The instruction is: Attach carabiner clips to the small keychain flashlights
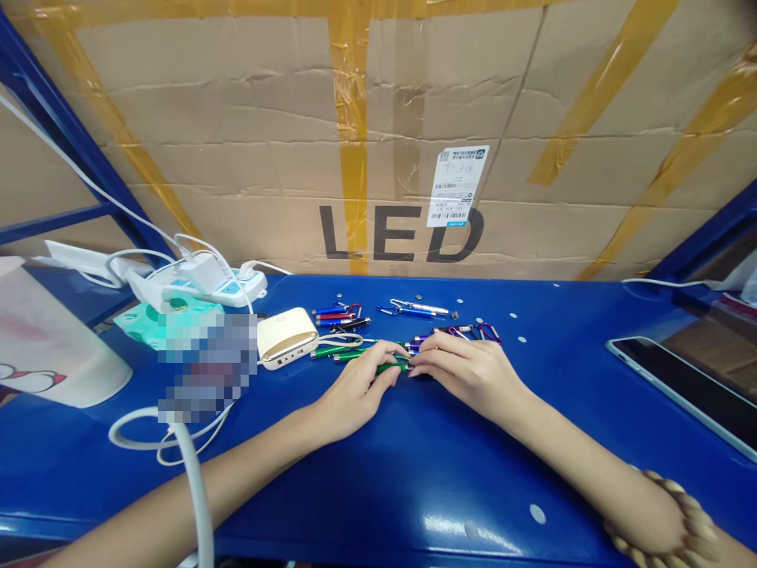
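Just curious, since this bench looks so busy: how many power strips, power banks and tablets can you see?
Power strip: 1
Power bank: 1
Tablet: 1
Total: 3

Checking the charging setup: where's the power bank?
In the head view, the power bank lies on the blue table, left of the left hand, in front of the power strip.

Leftward reach is blocked by a gold-topped power bank (288,338); the way ahead is hemmed by carabiner-clipped pens (334,316) on the blue desk (414,505), before a cardboard carton (378,142).
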{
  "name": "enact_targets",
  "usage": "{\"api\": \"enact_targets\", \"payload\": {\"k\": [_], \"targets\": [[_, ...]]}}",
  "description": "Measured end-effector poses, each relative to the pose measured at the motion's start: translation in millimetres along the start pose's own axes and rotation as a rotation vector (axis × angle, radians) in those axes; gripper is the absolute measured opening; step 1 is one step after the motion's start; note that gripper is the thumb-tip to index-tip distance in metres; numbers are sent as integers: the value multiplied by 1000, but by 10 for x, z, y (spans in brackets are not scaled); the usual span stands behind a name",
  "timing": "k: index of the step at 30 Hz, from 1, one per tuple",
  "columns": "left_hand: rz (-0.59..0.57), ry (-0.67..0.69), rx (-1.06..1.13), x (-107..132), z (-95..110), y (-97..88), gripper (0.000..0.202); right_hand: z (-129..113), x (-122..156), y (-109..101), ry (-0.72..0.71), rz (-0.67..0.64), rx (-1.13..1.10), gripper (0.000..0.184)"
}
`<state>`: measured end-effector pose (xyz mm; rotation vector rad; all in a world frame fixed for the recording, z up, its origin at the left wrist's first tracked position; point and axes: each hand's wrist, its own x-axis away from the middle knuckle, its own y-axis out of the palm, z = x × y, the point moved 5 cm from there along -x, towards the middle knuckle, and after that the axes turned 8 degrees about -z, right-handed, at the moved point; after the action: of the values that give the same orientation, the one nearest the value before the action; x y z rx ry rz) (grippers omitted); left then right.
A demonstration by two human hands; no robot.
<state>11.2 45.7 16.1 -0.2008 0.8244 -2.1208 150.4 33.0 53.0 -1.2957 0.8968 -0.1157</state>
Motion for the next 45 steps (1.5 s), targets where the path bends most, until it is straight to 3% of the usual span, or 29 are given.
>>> {"api": "enact_targets", "payload": {"k": [7,12,18,24,29,39,45], "targets": [[-25,88,-28,31,1,3,16,53,17,122,32,-146,-244,24],[-11,134,-62,52,-11,7,15,67,22,191,47,-182,-395,18],[42,186,-166,65,38,-17,11,101,8,227,223,-122,-574,16],[3,187,-270,37,32,-4,12,124,-8,294,330,-179,-652,19],[84,126,-237,11,29,-16,9,210,-19,264,353,-134,-655,22],[169,2,41,3,11,-37,10,290,-12,208,373,-70,-566,27],[394,-133,202,49,-31,-181,23,214,-2,193,307,-245,-183,26]]}}
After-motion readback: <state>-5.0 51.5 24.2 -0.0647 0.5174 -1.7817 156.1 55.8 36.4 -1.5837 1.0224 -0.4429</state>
